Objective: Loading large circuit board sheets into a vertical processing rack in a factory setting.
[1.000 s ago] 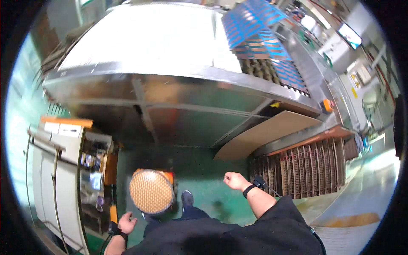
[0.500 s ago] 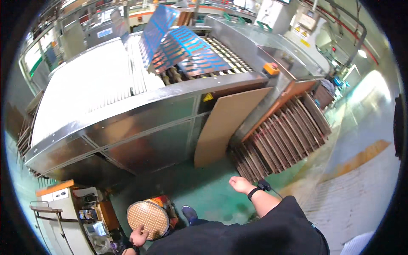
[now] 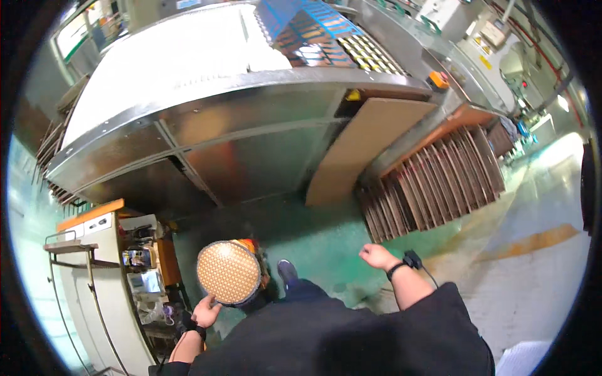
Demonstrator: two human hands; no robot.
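Note:
Close to the near edge of a round stool with a patterned tan top is my left hand. Its thumb and a finger are apart with nothing between them; whether a fingertip touches the stool I cannot tell. My right hand hangs in the air over the green floor, its fingers curled in, with nothing visible in them. Both wrists wear dark bands, the right one with a small black device and a cable. Coppery sheets with blue stripes stand and lean on the roller conveyor, out of reach of both hands.
A long metal machine with a bright white top crosses ahead. A brown board leans on it beside a row of upright brown racks. An orange switch box sits at the corner. A cluttered cabinet and metal-framed cart stand left.
The view has tipped down and shifted left, so the machine and sheets sit higher and further right. My left hand has moved from over the stool top to its near edge.

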